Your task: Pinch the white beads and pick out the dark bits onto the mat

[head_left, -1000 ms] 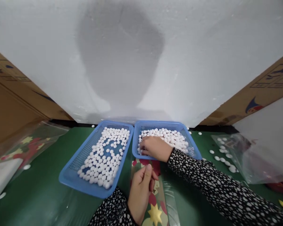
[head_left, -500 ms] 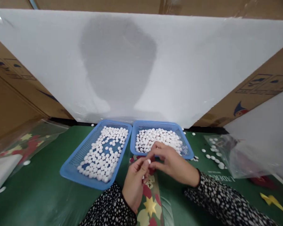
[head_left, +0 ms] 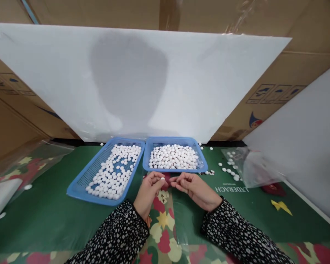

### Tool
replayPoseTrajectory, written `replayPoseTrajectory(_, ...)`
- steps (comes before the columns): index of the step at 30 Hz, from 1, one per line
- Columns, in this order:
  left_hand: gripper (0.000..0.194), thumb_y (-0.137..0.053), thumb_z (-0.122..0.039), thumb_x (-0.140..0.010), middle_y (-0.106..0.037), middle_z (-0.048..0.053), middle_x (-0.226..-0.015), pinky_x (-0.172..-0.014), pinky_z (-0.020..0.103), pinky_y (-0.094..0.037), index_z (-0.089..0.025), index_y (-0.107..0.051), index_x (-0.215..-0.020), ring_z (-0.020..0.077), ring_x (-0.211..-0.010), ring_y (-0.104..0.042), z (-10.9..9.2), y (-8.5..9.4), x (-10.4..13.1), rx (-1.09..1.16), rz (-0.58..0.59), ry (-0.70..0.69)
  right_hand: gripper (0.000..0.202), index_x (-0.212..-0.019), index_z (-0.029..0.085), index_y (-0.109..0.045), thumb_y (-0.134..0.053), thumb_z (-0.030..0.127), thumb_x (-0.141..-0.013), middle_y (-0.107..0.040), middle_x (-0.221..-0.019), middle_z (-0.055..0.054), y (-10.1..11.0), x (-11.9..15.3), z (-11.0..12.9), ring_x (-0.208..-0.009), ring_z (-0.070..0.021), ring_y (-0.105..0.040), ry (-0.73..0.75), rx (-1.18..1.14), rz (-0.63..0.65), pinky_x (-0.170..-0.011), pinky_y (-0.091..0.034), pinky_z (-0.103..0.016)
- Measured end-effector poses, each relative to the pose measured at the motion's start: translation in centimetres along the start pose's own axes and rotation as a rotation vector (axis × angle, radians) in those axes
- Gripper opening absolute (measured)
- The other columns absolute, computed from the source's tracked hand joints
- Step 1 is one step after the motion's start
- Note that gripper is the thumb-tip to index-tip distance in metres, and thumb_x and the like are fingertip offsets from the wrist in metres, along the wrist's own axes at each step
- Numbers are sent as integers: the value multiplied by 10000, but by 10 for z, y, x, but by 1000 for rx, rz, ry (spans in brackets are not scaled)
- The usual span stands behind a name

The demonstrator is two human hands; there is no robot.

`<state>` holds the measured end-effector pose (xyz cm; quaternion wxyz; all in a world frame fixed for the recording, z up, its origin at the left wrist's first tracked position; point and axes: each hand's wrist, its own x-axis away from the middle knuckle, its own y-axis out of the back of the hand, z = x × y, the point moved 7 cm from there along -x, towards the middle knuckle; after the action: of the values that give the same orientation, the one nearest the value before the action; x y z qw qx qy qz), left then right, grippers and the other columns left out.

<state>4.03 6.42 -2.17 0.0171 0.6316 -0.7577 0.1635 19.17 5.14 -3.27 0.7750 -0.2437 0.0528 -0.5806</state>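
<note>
My left hand (head_left: 149, 191) pinches a small white round piece (head_left: 162, 178) between thumb and fingertips. Just to its right, my right hand (head_left: 194, 188) points its loosely bent fingers at that piece without touching it; no piece shows in them. Both hands are in front of the right blue basket (head_left: 176, 170), where many similar white pieces (head_left: 173, 156) lie heaped. A longer blue basket (head_left: 81, 194) on the left carries white pieces (head_left: 111, 179) spread in a thinner layer, with bare patches of its mesh floor showing.
Loose white pieces (head_left: 228, 170) lie on the green covering (head_left: 44, 220) at the right, beside a clear plastic bag (head_left: 260, 170). A yellow scrap (head_left: 282, 206) rests farther right. White board (head_left: 195, 80) and cardboard (head_left: 236, 121) walls stand behind and beside the baskets.
My hands have drawn apart, the right one leaving the piece that my left hand still pinches. The camera view has shifted a little.
</note>
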Motion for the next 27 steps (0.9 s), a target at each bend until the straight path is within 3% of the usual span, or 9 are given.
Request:
replayPoseTrajectory(2,315,-727,-426,-751,-654,19,-673,-437,204,-180,-155,-577,-808,63,-447,-340,-1,-2,0,-38,32,-14,372,-716,140,-600,-787,459,-749,-717,-830,-71,4,-1,-3,-728,-123,-693,-29,26,-34,-655,-545,-202)
replayPoseTrajectory(5,328,-714,-451,-768,-628,7,-636,-434,201,-180,-156,-578,-813,68,-450,-349,-2,-4,0,-70,63,-35,446,-675,133,-592,-751,543,-744,-647,-584,1,2,-1,-9,-373,-43,-506,-60,85,-1,-340,-348,-138)
replayPoseTrajectory(7,328,-714,-450,-772,-610,-7,-621,-432,197,-182,-156,-581,-832,65,-448,-350,-1,-5,-1,-77,74,-33,451,-672,127,-607,-747,550,-740,-631,-544,16,-1,-2,-12,-306,-25,-419,-61,137,24,-287,-252,-138)
replayPoseTrajectory(9,327,-715,-446,-773,-601,-16,-614,-431,193,-186,-156,-582,-845,61,-448,-349,-1,-5,-1,-87,73,-25,421,-690,114,-654,-761,519,-736,-669,-588,-8,-2,-2,-13,-368,-45,-512,-48,183,18,-341,-354,-140)
replayPoseTrajectory(12,332,-717,-451,-767,-587,-26,-599,-430,189,-187,-158,-582,-846,57,-442,-346,-1,-4,0,-94,61,-14,350,-789,112,-729,-808,443,-706,-738,-745,-58,-3,-2,-11,-685,-134,-704,-38,157,-6,-683,-562,-236)
replayPoseTrajectory(15,343,-727,-459,-752,-580,-28,-593,-426,189,-176,-158,-591,-846,56,-433,-339,-3,-4,0,-90,45,-12,347,-901,136,-753,-825,404,-692,-755,-867,-72,-8,1,-7,-868,-187,-714,-17,126,27,-884,-543,-350)
replayPoseTrajectory(18,362,-740,-459,-743,-614,-2,-646,-424,192,-180,-145,-613,-869,59,-448,-348,-4,-3,0,-82,43,-24,327,-926,141,-740,-785,405,-738,-735,-789,-52,-11,2,-2,-745,-175,-710,40,177,25,-726,-570,-322)
replayPoseTrajectory(21,368,-753,-452,-739,-645,18,-714,-427,194,-194,-138,-619,-877,52,-453,-342,0,-4,-1,-56,58,-24,296,-886,150,-683,-788,380,-732,-687,-665,-3,-6,1,5,-573,-137,-653,135,198,-90,-509,-494,-231)
replayPoseTrajectory(27,365,-787,-425,-711,-627,-7,-677,-436,190,-183,-147,-596,-851,36,-435,-318,8,-5,-2,-34,104,-12,297,-815,146,-645,-815,366,-709,-690,-659,-10,0,-1,5,-593,-133,-647,197,134,-167,-578,-509,-236)
